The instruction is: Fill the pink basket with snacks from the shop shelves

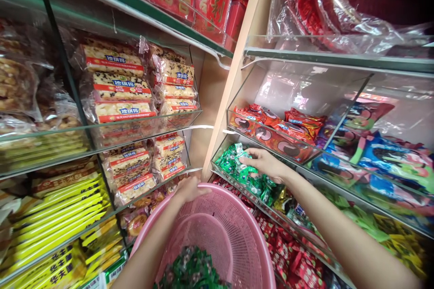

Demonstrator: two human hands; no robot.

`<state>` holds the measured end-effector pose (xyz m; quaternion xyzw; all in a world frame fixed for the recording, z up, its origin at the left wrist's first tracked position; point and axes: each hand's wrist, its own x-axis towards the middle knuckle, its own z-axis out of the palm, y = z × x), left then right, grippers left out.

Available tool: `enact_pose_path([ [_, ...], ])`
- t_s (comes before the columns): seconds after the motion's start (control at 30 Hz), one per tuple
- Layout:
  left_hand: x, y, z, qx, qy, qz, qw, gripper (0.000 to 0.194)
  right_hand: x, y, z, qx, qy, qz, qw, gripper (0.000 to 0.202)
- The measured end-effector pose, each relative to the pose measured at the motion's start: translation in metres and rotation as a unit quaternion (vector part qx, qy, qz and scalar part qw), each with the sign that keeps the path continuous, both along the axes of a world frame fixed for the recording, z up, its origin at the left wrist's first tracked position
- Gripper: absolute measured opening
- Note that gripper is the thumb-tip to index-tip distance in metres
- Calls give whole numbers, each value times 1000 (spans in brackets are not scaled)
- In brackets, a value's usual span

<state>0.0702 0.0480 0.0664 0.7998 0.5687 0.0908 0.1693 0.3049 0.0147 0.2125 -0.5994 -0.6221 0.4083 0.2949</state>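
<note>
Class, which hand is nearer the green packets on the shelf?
Right: the right hand is among the green packets; the left hand is farther left, gripping the pink basket.

The left forearm [149,244] and right forearm [342,221] are bare, slender and smooth, 2 long, gently tapering shapes. The left hand [188,189] and right hand [265,164] are bare too, with slim fingers [251,161].

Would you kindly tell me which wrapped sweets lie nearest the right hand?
The small, shiny green-wrapped sweets, directly under the right hand; the red-wrapped sweets lie farther below.
</note>
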Motion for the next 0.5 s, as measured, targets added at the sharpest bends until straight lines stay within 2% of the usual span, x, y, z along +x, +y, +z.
enact_pose_path([
  [0.1,1,0,1,-5,2,4,1000,58,-14,-21,4,-15,43,46,998,42],
  [0.2,3,-1,2,-8,7,5,1000,54,-34,-46,-6,-30,71,116,990,37],
  [0.33,4,-2,6,-9,12,1,1000,49,-63,-75,-46,-81,87,206,971,28],
  [0.4,4,-3,9,-9,11,2,1000,52,-74,-87,-72,-82,69,239,965,21],
  [0.5,4,-5,12,-8,10,6,1000,56,-86,-100,-107,-139,24,279,950,19],
])
